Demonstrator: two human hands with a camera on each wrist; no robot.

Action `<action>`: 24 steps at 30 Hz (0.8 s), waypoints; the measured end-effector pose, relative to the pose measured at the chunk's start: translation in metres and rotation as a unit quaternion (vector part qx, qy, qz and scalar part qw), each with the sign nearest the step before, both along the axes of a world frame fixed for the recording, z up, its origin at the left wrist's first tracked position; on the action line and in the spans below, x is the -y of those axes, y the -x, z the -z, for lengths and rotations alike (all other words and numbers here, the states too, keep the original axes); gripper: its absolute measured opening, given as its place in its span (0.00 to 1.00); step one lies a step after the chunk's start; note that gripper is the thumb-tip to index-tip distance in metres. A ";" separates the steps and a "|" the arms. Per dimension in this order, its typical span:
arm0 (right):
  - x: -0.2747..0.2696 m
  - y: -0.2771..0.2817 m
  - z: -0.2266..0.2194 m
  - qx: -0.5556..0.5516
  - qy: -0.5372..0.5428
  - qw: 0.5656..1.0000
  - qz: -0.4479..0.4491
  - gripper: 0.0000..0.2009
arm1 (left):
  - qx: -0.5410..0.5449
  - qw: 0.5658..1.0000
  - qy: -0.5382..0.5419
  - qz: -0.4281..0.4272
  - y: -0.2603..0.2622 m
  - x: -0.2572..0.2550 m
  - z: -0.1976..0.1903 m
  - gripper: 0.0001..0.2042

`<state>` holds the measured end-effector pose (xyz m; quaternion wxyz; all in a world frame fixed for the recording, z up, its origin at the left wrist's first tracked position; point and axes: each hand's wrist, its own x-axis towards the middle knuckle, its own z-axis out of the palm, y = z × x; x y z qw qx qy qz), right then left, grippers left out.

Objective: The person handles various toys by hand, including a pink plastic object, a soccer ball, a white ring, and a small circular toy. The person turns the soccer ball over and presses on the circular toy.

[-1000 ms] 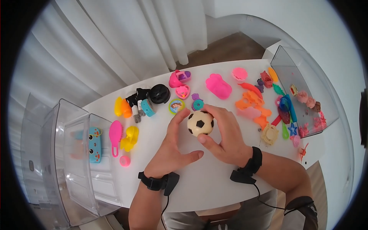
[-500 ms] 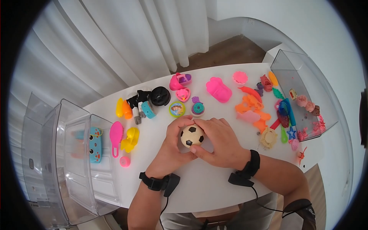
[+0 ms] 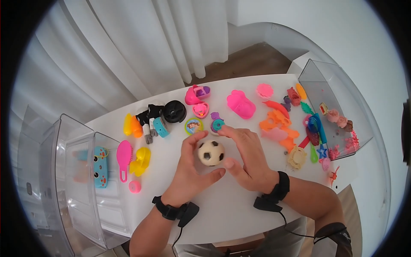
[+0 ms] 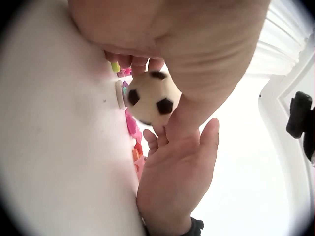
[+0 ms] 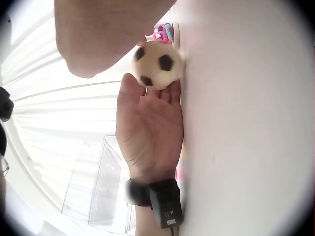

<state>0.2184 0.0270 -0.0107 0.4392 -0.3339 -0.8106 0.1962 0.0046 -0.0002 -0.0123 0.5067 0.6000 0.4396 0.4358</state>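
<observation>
Left hand [image 3: 185,171] and right hand [image 3: 252,166] are spread loosely either side of the ball [image 3: 211,153], pinching nothing, probably so it can't roll across the table [image 3: 235,214].

I see a smooth, round cream-and-black ball [image 3: 211,153] whose material I cannot tell from here, a smooth white curved tabletop [image 3: 239,216], a glossy pink oval plastic hairbrush [image 3: 124,153], a shiny clear boxy plastic bin [image 3: 316,88] and matt white pleated cloth curtains [image 3: 150,47].
</observation>
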 end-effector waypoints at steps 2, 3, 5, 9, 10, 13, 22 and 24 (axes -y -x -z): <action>0.000 0.001 0.003 0.010 0.002 1.000 0.013 0.31 | -0.022 0.999 -0.030 0.009 0.003 -0.001 0.014 0.42; 0.000 0.002 0.004 0.019 0.002 0.999 0.027 0.31 | -0.046 0.997 -0.062 0.020 0.005 -0.002 0.020 0.41; 0.002 0.004 0.000 0.033 0.006 0.999 0.018 0.31 | -0.049 0.997 -0.060 0.018 0.007 -0.002 0.029 0.40; 0.006 0.005 -0.005 0.081 0.056 0.995 -0.010 0.32 | -0.068 0.993 -0.094 0.035 0.008 -0.003 0.023 0.43; 0.007 0.004 -0.004 0.081 0.055 0.995 -0.011 0.32 | -0.069 0.993 -0.095 0.034 0.009 -0.002 0.019 0.43; 0.007 0.002 -0.001 0.006 0.045 0.998 0.034 0.31 | -0.104 0.992 -0.066 0.026 0.010 0.000 -0.002 0.48; 0.000 0.000 0.000 0.001 0.002 1.000 0.001 0.30 | -0.010 0.999 -0.004 0.037 0.009 -0.001 0.011 0.44; 0.002 -0.001 0.002 0.030 0.027 0.999 0.004 0.32 | -0.099 0.991 -0.066 0.059 0.011 -0.003 0.015 0.40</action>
